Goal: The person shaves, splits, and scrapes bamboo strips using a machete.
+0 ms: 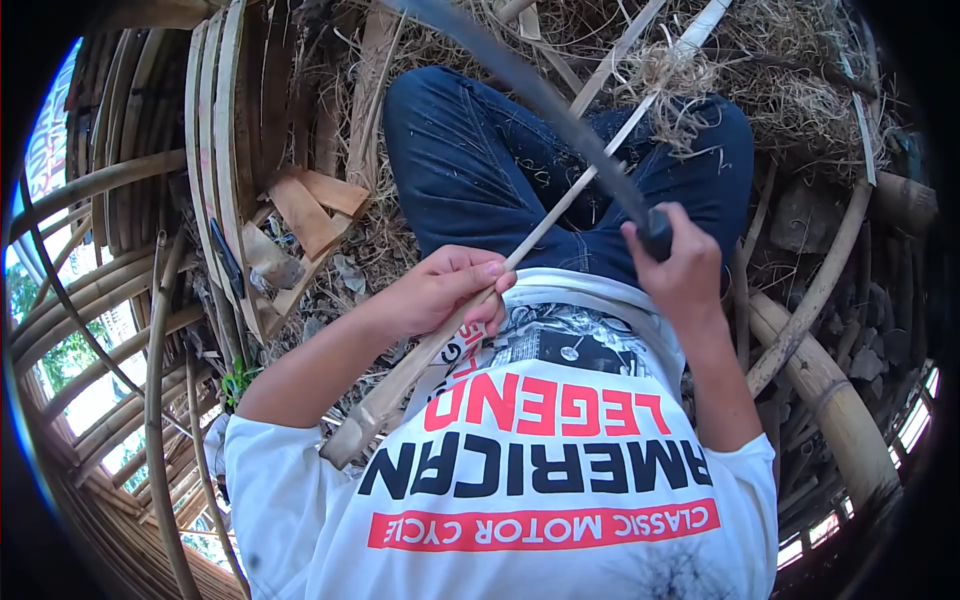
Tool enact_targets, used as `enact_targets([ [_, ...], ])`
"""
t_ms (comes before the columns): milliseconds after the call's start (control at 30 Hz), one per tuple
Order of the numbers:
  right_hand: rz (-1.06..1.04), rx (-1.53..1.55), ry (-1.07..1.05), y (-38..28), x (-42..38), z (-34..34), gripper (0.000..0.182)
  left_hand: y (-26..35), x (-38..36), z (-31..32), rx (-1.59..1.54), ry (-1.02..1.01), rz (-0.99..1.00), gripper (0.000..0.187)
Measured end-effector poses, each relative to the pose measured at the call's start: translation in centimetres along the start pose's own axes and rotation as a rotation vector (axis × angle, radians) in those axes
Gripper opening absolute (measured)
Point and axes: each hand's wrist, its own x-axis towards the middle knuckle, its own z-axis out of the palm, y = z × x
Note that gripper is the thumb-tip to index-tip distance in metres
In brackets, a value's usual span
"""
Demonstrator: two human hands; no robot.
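My left hand (462, 290) is closed around a long, thin bamboo strip (560, 208). The strip slants across my lap, from its wider end (350, 438) beside my left upper arm to the shavings beyond my knees. In my right hand (684, 262) is the dark handle (655, 234) of a machete. Its long grey blade (560, 112) points up and to the left, crossing over the strip in this view. The strip lies across my dark jeans (440, 150) and white printed shirt (540, 480).
Curly bamboo shavings (790, 110) cover the ground ahead, with a tuft (672, 90) by my right knee. Split bamboo slats (215, 130) stand at left, near wood offcuts (312, 212). A thick bamboo pole (835, 400) lies at right. A bamboo lattice (110, 290) encloses the left side.
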Motion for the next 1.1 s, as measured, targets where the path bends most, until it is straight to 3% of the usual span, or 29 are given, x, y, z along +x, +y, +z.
enact_targets([
  [100, -0.079, 0.080, -0.052, -1.6, -1.7, 0.8, 0.025, 0.0, 0.3, 0.1, -0.023, 0.003, -0.021, 0.029],
  [267, -0.119, -0.047, -0.131, -1.3, -1.9, 2.2, 0.031, -0.6, 0.3, 0.6, -0.122, 0.051, -0.016, 0.028],
  [500, -0.164, -0.080, -0.071, -0.1, -0.9, 3.1, 0.031, -0.5, -0.1, 0.6, -0.140, 0.083, -0.022, 0.028],
  [700, -0.019, -0.228, 0.000, 2.3, 0.2, 2.3, 0.031, -0.3, -0.8, -0.1, -0.042, -0.013, -0.074, 0.028],
  [800, 0.180, -0.395, 0.004, 4.2, 2.2, 0.5, 0.024, -0.6, -1.3, -0.3, -0.038, -0.043, -0.104, 0.027],
  [900, 0.107, -0.315, 0.045, 4.5, 2.3, 0.2, 0.024, -0.2, -0.8, -0.2, 0.031, -0.017, -0.100, 0.027],
  [967, 0.111, -0.275, 0.042, 3.7, 1.7, 0.1, 0.025, -0.1, -0.6, 0.1, 0.166, -0.113, -0.182, 0.028],
  [1100, 0.068, -0.117, 0.067, 1.8, -0.3, 0.6, 0.024, 0.4, -0.4, -0.5, 0.125, -0.063, -0.109, 0.026],
])
